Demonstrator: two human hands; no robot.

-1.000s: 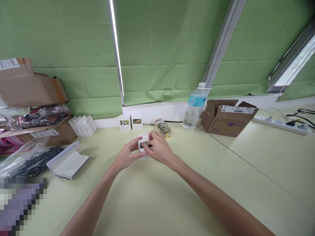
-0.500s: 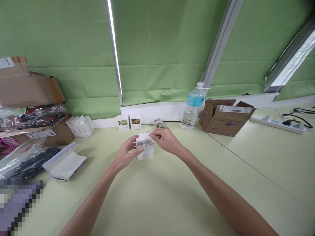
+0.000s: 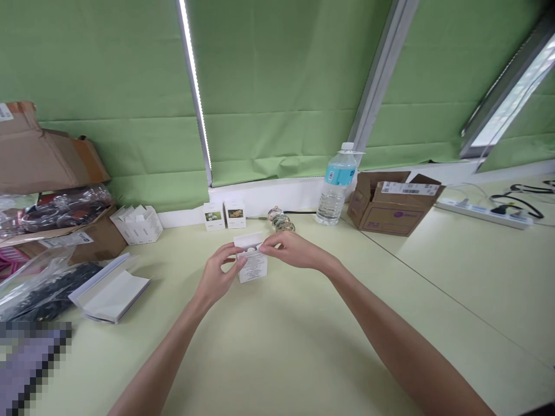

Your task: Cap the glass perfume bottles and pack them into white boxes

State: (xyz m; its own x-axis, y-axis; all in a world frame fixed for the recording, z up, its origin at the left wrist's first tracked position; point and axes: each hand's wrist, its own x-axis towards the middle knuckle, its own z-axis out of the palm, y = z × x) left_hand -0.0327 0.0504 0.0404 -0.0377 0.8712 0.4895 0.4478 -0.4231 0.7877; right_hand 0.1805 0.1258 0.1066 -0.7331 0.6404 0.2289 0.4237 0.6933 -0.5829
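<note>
A small white carton (image 3: 252, 267) with printed text on its side stands upright on the pale green table (image 3: 277, 346), its top flap raised. My left hand (image 3: 217, 273) grips the carton's left side with thumb and fingers. On the right, my right hand (image 3: 291, 249) pinches at the carton's top edge. What lies inside the carton is hidden by the fingers. Just behind the hands lies a small heap of shiny trinkets (image 3: 281, 220).
Two small white boxes with pictures (image 3: 224, 215) stand by the wall. A water bottle (image 3: 335, 186) and an open cardboard box (image 3: 392, 201) sit to the right, a power strip (image 3: 481, 210) further right. Left: flat white cartons (image 3: 136, 223), a folded sheet (image 3: 111, 291), plastic bags, a brown box.
My right hand lifted off the carton's top, showing its open mouth, then came back to the top edge. The carton now stands upright with its flap raised.
</note>
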